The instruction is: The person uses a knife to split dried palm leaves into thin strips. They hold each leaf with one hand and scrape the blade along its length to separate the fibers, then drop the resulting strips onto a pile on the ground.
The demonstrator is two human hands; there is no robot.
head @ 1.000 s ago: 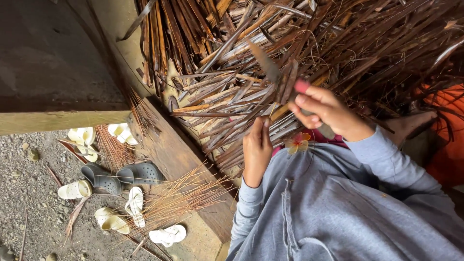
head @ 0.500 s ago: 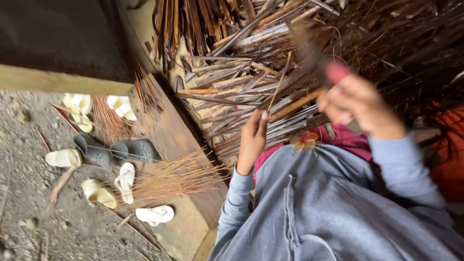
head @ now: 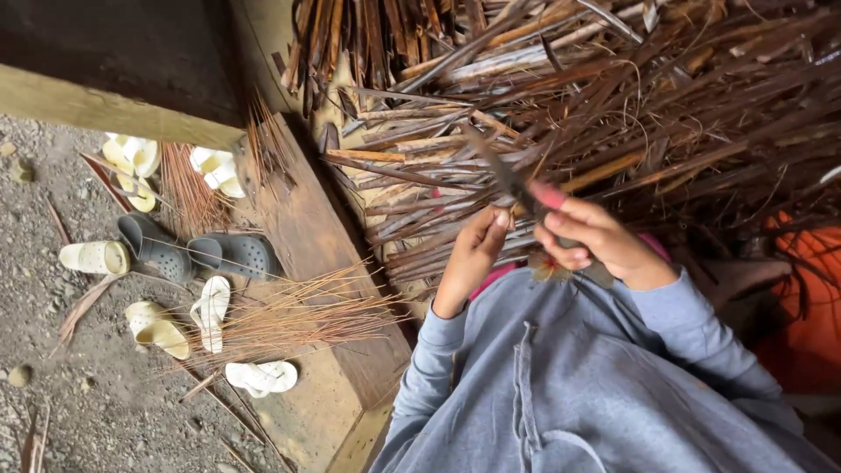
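Right hand [head: 591, 241] grip closed around a pink-handled knife [head: 517, 186], blade over the heap of dry palm-leaf strips [head: 613, 114]. Left hand [head: 477, 250] pinches a thin leaf strip [head: 501, 219] just beside the blade. Wooden platform [head: 307, 228] edge below; gravel ground [head: 53, 368] holds scattered sandals [head: 210, 307], dark clogs [head: 193, 254], loose midribs [head: 289, 320].

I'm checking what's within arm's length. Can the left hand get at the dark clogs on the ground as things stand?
Probably not: the left hand is up at the pile of dry strips, and the dark clogs lie off past the wooden ledge.
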